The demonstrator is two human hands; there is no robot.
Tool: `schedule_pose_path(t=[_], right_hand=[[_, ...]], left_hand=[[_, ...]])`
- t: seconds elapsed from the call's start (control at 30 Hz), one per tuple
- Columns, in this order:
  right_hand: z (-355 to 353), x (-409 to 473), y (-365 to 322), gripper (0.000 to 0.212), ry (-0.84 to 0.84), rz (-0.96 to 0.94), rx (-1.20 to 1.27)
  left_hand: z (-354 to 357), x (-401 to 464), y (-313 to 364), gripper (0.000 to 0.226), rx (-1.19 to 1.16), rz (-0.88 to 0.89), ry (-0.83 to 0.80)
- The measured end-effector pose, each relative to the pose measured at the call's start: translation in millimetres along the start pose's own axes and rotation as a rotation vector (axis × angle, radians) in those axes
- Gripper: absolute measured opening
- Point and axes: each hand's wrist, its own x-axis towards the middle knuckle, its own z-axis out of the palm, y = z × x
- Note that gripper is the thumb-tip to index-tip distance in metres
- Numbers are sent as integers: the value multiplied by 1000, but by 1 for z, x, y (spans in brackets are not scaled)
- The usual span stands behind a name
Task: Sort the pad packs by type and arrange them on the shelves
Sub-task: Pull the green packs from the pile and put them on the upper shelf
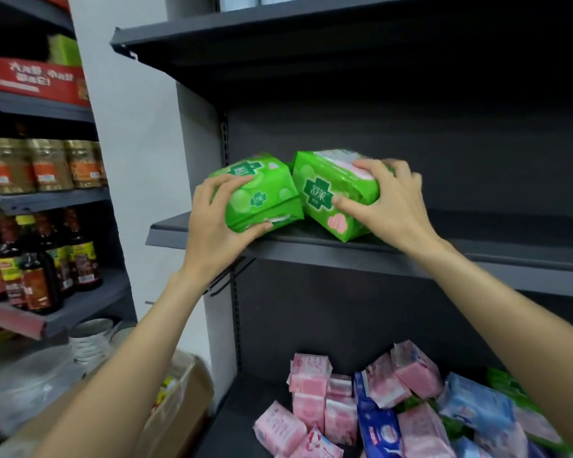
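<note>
Gripping one green pad pack each, both hands are up at the dark grey middle shelf (444, 252) right now. The left hand (212, 223) is wrapped around the left green pad pack (262, 196), fingers curled over its top left edge and thumb tucked under the near bottom corner. That pack sits at the left end of the shelf, tilted, right at the front lip. The right hand (394, 200) clamps the right green pad pack (331, 193), fingers over the top and thumb pressed against the front face. This one leans too, its near corner poking past the shelf edge. The two packs are just beside each other, and I can't tell if they're actually touching.

Down below on the lower shelf (239, 424) there's a messy heap of mixed packs: pink pad packs (311, 388) on the left and near side, a dark blue pack (377, 424) in the middle, light blue packs (477, 404) to the right, plus a bit of green poking out on the far right.

Off to the left is another rack with sauce bottles (40, 259), jars (47, 163) above those, and a red carton (30, 79) higher up. A cardboard box (179, 401) and a stack of white bowls (90, 342) sit near the floor on the left.
</note>
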Motion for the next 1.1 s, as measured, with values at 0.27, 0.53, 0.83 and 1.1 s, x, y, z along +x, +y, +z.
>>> schedule_pose_path(t=[0.27, 0.53, 0.83, 1.1], right_hand=[[5, -95, -58, 70, 224, -241, 108], [65, -246, -76, 66, 66, -317, 146], [176, -364, -19, 68, -751, 189, 328], [227, -441, 10, 74, -1232, 169, 362]], left_hand=[[-85, -76, 48, 67, 29, -173, 127], [-162, -226, 73, 64, 254, -444, -126], [-171, -379, 35, 85, 564, -907, -591], [-164, -473, -6, 63, 546, -1255, -682]])
